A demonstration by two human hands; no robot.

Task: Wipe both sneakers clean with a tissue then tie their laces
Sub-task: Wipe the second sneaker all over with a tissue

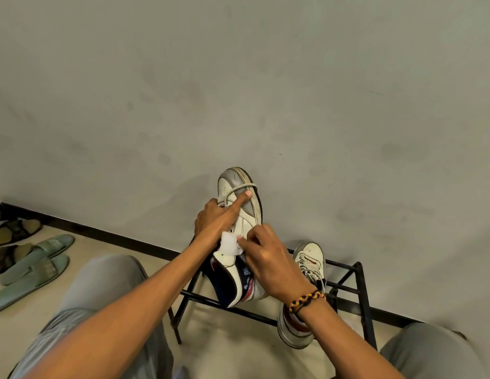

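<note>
A white and grey sneaker (246,214) with a dark blue lining is held up in front of the wall, toe pointing away. My left hand (216,220) grips it from the left, its index finger stretched along the upper over a loose lace. My right hand (268,258) pinches a crumpled white tissue (229,244) against the sneaker's side near the collar. The second sneaker (306,272) lies on the black metal rack (356,291), partly hidden behind my right wrist, its laces loose.
Pale green slides (36,266) and dark sandals (11,231) lie on the tiled floor at the left. A grey wall with a dark skirting stands close behind the rack. My knees in grey trousers (101,296) fill the lower corners.
</note>
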